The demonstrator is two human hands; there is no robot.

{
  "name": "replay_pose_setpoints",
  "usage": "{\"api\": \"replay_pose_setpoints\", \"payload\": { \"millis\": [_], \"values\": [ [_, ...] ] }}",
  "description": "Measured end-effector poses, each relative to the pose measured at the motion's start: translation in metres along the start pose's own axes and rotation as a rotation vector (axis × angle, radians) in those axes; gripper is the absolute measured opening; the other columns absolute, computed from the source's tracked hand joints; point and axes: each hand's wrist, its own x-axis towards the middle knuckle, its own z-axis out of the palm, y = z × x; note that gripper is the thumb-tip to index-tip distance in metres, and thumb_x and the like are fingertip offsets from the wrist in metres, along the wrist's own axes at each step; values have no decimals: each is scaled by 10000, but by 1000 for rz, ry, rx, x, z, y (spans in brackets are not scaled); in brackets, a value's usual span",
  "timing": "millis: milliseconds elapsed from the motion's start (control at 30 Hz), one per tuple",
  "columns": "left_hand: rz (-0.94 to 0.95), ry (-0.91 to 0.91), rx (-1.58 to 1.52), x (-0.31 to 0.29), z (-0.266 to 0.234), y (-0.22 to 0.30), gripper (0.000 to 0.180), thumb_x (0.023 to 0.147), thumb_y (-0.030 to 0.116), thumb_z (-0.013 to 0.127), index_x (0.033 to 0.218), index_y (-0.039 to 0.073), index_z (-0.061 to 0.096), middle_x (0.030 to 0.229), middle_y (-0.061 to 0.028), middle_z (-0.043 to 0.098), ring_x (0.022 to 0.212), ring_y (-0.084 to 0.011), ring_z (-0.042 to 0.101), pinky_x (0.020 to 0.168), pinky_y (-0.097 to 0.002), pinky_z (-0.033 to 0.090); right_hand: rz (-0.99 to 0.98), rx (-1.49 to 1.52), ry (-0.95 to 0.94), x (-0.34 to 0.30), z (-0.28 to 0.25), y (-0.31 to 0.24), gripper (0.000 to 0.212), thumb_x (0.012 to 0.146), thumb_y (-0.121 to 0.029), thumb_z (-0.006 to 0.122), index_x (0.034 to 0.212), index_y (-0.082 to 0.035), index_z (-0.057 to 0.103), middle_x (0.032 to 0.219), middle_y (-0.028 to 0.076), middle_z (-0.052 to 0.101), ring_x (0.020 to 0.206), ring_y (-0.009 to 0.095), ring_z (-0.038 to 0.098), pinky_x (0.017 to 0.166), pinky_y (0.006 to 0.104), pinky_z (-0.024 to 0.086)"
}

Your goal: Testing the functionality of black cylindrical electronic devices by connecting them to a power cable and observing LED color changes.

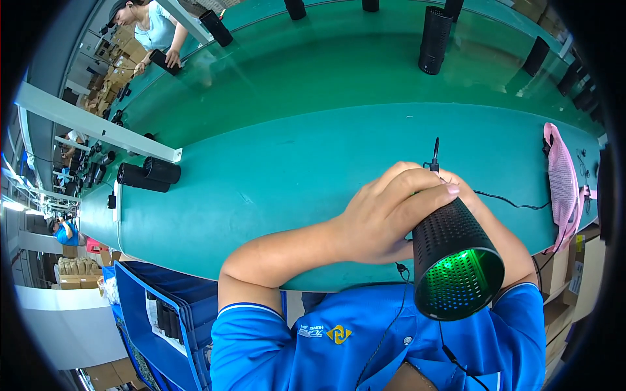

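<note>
A black perforated cylinder (450,228) is tilted in front of my chest, its wide open end toward me. Green light glows on the holes inside. My left hand (404,202) is closed round the cylinder's far end, one finger lying along its top. Close behind it is my right hand (464,186), largely covered by the left hand and the cylinder; its fingers are hidden. A black cable plug (435,163) sticks up above my hands. From beside them a thin black cable (512,201) runs to the right.
Two black cylinders (149,174) lie on the green table (293,169) at left. Others stand on the green belt (313,72), including a tall one (433,40). A pink mesh bag (562,179) hangs at right. A co-worker (156,29) handles a black cylinder. Blue bins (163,313) stand lower left.
</note>
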Motion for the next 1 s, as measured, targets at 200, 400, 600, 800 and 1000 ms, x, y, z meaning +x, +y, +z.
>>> {"api": "replay_pose_setpoints", "payload": {
  "millis": [200,400,600,800,1000],
  "values": [
    [0,12,1,0,0,-1,462,741,70,662,1173,57,500,1091,-116,526,980,-287,547,834,-375,460,-90,75,28,2,5,6,266,760,36,661,994,-10,543,816,72,620,693,104,610,585,196,506],
    [0,31,9,-1,-1,-2,456,739,73,662,1168,61,506,1089,-115,527,974,-284,547,826,-367,457,-73,18,68,6,10,3,272,755,34,668,992,-13,544,809,68,615,683,111,611,581,203,513],
    [-7,30,0,-1,-1,-2,455,745,79,658,1173,55,505,1088,-118,527,958,-282,547,819,-369,457,-57,9,-21,9,-2,7,247,761,22,662,983,-1,555,806,77,620,671,115,610,565,205,511],
    [23,38,1,-1,1,-2,465,748,86,658,1183,45,500,1083,-128,524,936,-279,549,808,-371,460,27,-76,22,8,-11,13,199,784,-40,647,963,4,573,804,87,622,654,120,599,537,212,496],
    [40,9,11,-5,2,-5,481,739,93,669,1186,40,499,1077,-136,522,920,-276,552,793,-372,463,131,-74,39,8,-9,14,186,808,-123,633,947,-7,587,806,97,621,658,125,590,513,225,478]
  ]
}}
